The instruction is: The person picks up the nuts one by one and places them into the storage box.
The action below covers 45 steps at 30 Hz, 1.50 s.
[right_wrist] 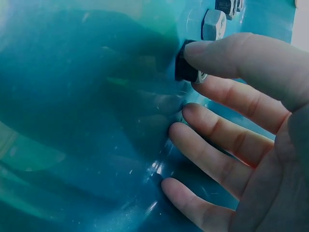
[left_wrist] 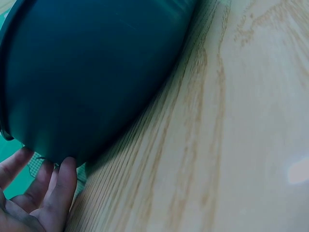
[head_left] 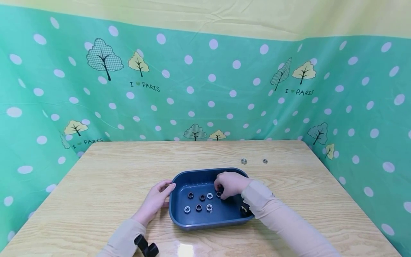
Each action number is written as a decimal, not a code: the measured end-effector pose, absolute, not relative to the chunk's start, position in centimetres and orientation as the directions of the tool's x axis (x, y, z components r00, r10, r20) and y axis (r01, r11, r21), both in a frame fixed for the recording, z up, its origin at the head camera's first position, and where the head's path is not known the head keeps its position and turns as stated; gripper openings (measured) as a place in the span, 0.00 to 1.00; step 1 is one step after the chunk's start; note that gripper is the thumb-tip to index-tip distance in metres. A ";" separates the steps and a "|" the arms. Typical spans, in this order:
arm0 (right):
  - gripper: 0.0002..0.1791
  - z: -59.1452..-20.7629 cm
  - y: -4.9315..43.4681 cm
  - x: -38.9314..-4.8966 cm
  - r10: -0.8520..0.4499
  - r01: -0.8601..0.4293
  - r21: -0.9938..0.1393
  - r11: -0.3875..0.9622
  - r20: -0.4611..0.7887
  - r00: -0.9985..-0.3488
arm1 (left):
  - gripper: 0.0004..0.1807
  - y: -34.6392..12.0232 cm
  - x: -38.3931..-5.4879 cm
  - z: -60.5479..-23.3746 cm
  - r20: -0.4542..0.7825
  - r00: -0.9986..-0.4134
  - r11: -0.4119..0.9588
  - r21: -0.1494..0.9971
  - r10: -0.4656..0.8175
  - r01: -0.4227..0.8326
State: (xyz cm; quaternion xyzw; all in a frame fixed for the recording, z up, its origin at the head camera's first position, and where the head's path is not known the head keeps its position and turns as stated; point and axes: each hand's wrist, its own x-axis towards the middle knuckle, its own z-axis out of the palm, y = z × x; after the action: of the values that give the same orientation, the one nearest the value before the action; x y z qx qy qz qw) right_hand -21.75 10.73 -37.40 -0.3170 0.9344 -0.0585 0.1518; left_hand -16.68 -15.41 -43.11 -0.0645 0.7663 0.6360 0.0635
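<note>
A blue plastic tub (head_left: 212, 224) stands on the table with several hex nuts on its floor, some black, some silver. My left hand (head_left: 157, 198) grips the tub's left end, thumb at the rim; in the left wrist view, its fingertips touch the outer wall. Reaching inside, my right hand (head_left: 232, 184) has its thumb and index finger on a black nut (right_wrist: 186, 65), pinching it at the tub floor. The other fingers are spread near the floor. Beside that nut sits a silver nut (right_wrist: 214, 25). Further left lie a black nut (head_left: 202, 197) and another silver nut (head_left: 187, 210).
Two silver nuts lie on the wooden table (head_left: 122, 171) behind the tub: a larger nut (head_left: 244, 161) and a smaller nut (head_left: 264, 161) to its right. A green dotted curtain (head_left: 199, 103) hangs around the table's back and sides.
</note>
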 end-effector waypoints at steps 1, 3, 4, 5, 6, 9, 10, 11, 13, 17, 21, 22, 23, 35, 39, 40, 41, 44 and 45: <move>0.08 -37.4 10.7 -21.7 -0.613 -0.576 -0.209 0.790 -0.246 -0.751 | 0.23 -15.4 -16.7 -43.1 -0.179 -0.984 0.182 0.967 -0.019 -0.180; 0.08 -37.4 10.8 -21.7 -0.614 -0.574 -0.219 0.789 -0.250 -0.748 | 0.23 -15.4 -16.6 -43.2 -0.180 -0.984 0.184 0.966 -0.019 -0.180; 0.07 -37.3 10.8 -21.8 -0.614 -0.572 -0.225 0.789 -0.254 -0.747 | 0.23 -15.4 -16.6 -43.2 -0.180 -0.983 0.185 0.966 -0.019 -0.180; 0.07 -37.3 10.8 -21.8 -0.613 -0.567 -0.233 0.790 -0.259 -0.747 | 0.23 -15.4 -16.6 -43.2 -0.181 -0.983 0.184 0.966 -0.020 -0.181; 0.07 -37.2 10.8 -21.8 -0.611 -0.561 -0.243 0.791 -0.265 -0.746 | 0.23 -15.4 -16.6 -43.2 -0.181 -0.983 0.183 0.966 -0.021 -0.181; 0.06 -37.2 10.9 -21.9 -0.599 -0.542 -0.259 0.799 -0.280 -0.750 | 0.23 -15.4 -16.7 -43.2 -0.180 -0.983 0.178 0.967 -0.021 -0.181; 0.06 -37.2 10.9 -21.9 -0.596 -0.538 -0.260 0.802 -0.281 -0.752 | 0.23 -15.4 -16.7 -43.2 -0.181 -0.983 0.176 0.968 -0.021 -0.181; 0.07 -37.2 11.0 -21.9 -0.593 -0.535 -0.259 0.804 -0.281 -0.755 | 0.23 -15.4 -16.7 -43.2 -0.181 -0.983 0.173 0.968 -0.021 -0.182; 0.07 -37.2 11.0 -22.0 -0.588 -0.533 -0.252 0.808 -0.277 -0.760 | 0.23 -15.4 -16.7 -43.2 -0.180 -0.983 0.171 0.969 -0.020 -0.181; 0.07 -37.2 11.1 -22.0 -0.587 -0.529 -0.261 0.807 -0.271 -0.763 | 0.23 -15.4 -16.7 -43.3 -0.178 -0.984 0.169 0.969 -0.018 -0.178; 0.07 -36.9 11.3 -22.1 -0.594 -0.523 -0.294 0.800 -0.263 -0.761 | 0.23 -15.4 -16.7 -43.3 -0.178 -0.984 0.167 0.970 -0.018 -0.178; 0.08 -36.8 11.4 -22.2 -0.599 -0.524 -0.307 0.795 -0.256 -0.759 | 0.24 -15.4 -16.6 -43.3 -0.178 -0.984 0.167 0.970 -0.018 -0.178; 0.08 -36.7 11.5 -22.2 -0.605 -0.523 -0.324 0.788 -0.251 -0.756 | 0.24 -15.4 -16.6 -43.3 -0.178 -0.984 0.167 0.970 -0.018 -0.179; 0.12 -34.9 13.4 -22.6 -0.663 -0.533 -0.467 0.706 -0.169 -0.730 | 0.25 -15.5 -16.7 -43.2 -0.181 -0.984 0.179 0.967 -0.010 -0.179; 0.14 -34.3 14.3 -22.5 -0.669 -0.518 -0.517 0.681 -0.151 -0.728 | 0.24 -15.5 -16.8 -43.4 -0.184 -0.983 0.174 0.968 -0.008 -0.182; 0.14 -34.1 14.5 -22.5 -0.668 -0.512 -0.528 0.677 -0.149 -0.729 | 0.24 -15.5 -16.9 -43.4 -0.185 -0.983 0.174 0.967 -0.008 -0.183; 0.14 -34.0 14.6 -22.5 -0.668 -0.509 -0.538 0.672 -0.144 -0.730 | 0.24 -15.5 -16.9 -43.4 -0.187 -0.982 0.173 0.967 -0.009 -0.185; 0.14 -33.4 15.1 -22.3 -0.662 -0.493 -0.566 0.660 -0.130 -0.738 | 0.24 -15.5 -16.9 -43.4 -0.186 -0.983 0.164 0.969 -0.011 -0.185; 0.13 -33.3 15.3 -22.3 -0.665 -0.493 -0.575 0.653 -0.123 -0.737 | 0.24 -15.5 -16.8 -43.3 -0.185 -0.983 0.160 0.970 -0.011 -0.185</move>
State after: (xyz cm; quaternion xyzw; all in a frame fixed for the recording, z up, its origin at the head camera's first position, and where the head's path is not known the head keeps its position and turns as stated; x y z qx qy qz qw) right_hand -22.33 15.30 -33.30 -0.3238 0.8941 -0.2625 0.1638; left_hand -16.83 -15.51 -43.35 -0.0644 0.7587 0.6447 0.0674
